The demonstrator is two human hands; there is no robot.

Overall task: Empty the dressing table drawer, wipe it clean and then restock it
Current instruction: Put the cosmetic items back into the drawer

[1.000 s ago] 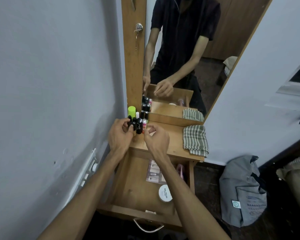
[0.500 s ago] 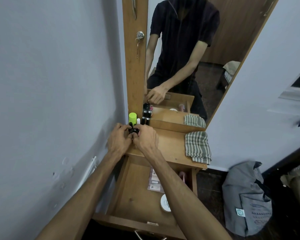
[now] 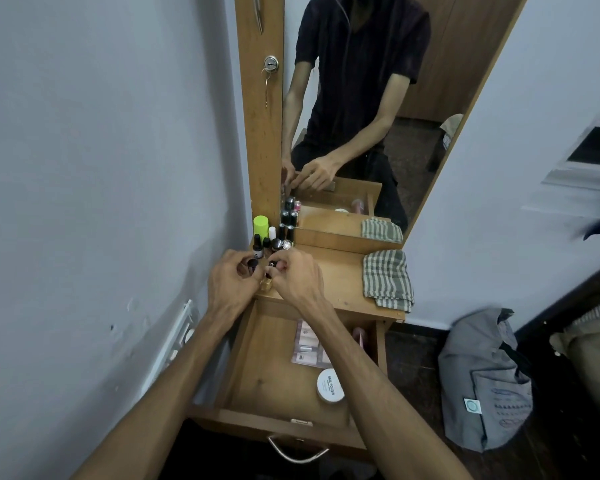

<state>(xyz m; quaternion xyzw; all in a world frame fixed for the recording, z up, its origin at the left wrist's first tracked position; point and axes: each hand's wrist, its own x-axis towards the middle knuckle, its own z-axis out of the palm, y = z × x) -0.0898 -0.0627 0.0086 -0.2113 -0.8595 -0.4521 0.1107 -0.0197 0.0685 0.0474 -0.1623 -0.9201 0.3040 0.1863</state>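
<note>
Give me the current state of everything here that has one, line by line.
Drawer: pulled open, partly emptied.
White round tin: lid on, lying in the drawer.
Sachet sheet: flat in the drawer.
Checked cloth: folded, on the tabletop.
Small bottles: upright, capped, clustered by the mirror.
Left hand: pinches a dark-capped bottle.
Right hand: pinches a gold-based bottle.
Key: hanging in the lock.
</note>
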